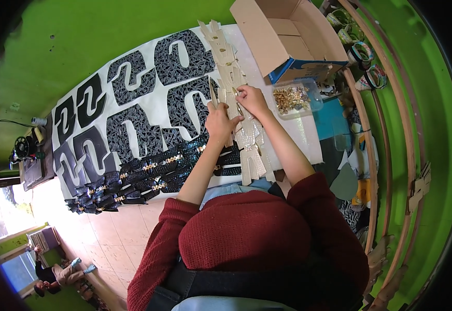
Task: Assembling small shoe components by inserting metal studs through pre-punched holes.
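Clock centred on right hand [251, 101]. Bare lane on white table [248, 49] toward 12, squeezed between cream strips [226, 61] and open cardboard box [293, 44]; box walls stand high at 1. Clear plastic tray [316, 98] blocks 3. Open patch at 4, beyond right forearm [284, 142]. Left hand [221, 123] obstructs 8, black sequined strips [143, 168] behind it. Flat patterned panels [200, 61] at 10, low enough to pass over.

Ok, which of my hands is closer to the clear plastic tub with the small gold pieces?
Right. Your right hand is just left of the tub; your left hand is farther left, at the cream strips.
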A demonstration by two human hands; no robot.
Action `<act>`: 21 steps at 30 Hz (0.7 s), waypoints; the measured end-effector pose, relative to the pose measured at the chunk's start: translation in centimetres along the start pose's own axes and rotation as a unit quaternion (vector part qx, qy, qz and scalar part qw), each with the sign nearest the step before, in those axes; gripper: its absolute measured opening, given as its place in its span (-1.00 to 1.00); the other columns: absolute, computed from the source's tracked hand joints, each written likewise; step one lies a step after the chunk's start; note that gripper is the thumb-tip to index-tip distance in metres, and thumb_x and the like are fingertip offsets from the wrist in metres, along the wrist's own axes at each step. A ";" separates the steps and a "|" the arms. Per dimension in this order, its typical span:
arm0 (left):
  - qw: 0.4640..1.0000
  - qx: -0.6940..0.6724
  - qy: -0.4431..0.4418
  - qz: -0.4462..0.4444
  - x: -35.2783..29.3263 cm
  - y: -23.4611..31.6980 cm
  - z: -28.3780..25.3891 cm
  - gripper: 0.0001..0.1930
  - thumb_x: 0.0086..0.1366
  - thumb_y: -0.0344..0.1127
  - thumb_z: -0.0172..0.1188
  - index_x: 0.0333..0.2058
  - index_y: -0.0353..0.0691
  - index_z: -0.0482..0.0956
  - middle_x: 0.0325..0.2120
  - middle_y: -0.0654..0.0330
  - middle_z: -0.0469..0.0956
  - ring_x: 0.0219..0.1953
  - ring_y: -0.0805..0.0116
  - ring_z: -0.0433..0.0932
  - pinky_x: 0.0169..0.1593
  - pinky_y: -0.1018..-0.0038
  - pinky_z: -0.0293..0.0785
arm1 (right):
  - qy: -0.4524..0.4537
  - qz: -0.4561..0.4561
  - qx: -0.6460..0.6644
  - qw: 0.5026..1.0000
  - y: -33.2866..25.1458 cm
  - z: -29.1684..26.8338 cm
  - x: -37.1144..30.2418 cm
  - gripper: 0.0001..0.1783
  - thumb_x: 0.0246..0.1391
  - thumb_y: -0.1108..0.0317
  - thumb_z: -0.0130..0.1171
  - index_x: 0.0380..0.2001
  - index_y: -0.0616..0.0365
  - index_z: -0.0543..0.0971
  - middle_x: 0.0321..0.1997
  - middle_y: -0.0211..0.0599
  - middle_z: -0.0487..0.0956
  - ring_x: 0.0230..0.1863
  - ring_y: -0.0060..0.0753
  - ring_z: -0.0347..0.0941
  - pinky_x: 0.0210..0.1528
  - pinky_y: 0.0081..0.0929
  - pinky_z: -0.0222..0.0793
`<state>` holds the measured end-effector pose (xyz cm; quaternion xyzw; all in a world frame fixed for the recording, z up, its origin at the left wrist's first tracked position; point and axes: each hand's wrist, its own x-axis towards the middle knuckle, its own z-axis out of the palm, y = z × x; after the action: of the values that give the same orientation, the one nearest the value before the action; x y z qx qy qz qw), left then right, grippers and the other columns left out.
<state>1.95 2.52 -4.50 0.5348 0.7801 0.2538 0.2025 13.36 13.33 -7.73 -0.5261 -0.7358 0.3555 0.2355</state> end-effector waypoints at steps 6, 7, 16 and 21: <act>0.999 -0.009 0.022 0.028 -0.1 -0.6 0.7 -0.37 -0.13 -0.12 0.38 -0.05 -0.04 0.35 -0.14 -0.06 0.25 -0.34 -0.04 0.50 -0.29 0.24 0.46 | -0.019 -0.011 -0.040 0.999 -1.1 -0.2 -0.2 -0.68 -0.14 0.35 0.19 -0.22 0.15 0.53 -0.41 -0.14 0.57 -0.35 -0.13 0.51 -0.28 -0.33 0.41; 0.999 -0.012 0.024 0.033 0.0 -0.6 0.7 -0.35 -0.13 -0.14 0.38 -0.02 -0.02 0.32 -0.11 -0.07 0.24 -0.32 -0.06 0.50 -0.28 0.24 0.47 | -0.012 -0.021 -0.061 0.998 -1.3 -0.3 -0.4 -0.68 -0.12 0.36 0.17 -0.21 0.15 0.53 -0.37 -0.12 0.57 -0.32 -0.11 0.50 -0.25 -0.31 0.40; 0.994 0.066 -0.076 0.044 0.9 0.1 0.3 -0.27 -0.10 -0.13 0.35 0.10 0.05 0.27 -0.16 -0.06 0.25 -0.26 -0.03 0.49 -0.28 0.24 0.46 | -0.001 0.002 -0.109 0.994 -1.7 0.3 -1.4 -0.70 -0.04 0.36 0.11 -0.17 0.11 0.52 -0.21 -0.09 0.51 -0.17 -0.04 0.44 -0.14 -0.22 0.36; 0.991 0.083 -0.088 0.058 1.0 -0.4 0.2 -0.27 -0.07 -0.12 0.34 0.12 0.03 0.24 -0.13 -0.06 0.23 -0.25 0.02 0.51 -0.30 0.27 0.49 | -0.007 -0.001 -0.156 0.988 -1.9 0.7 -1.2 -0.69 -0.04 0.37 0.11 -0.16 0.10 0.51 -0.17 -0.08 0.49 -0.13 -0.06 0.43 -0.11 -0.22 0.35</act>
<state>1.43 3.38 -4.95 0.6140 0.7455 0.1515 0.2103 12.07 11.68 -6.68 -0.5526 -0.7846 0.2403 0.1458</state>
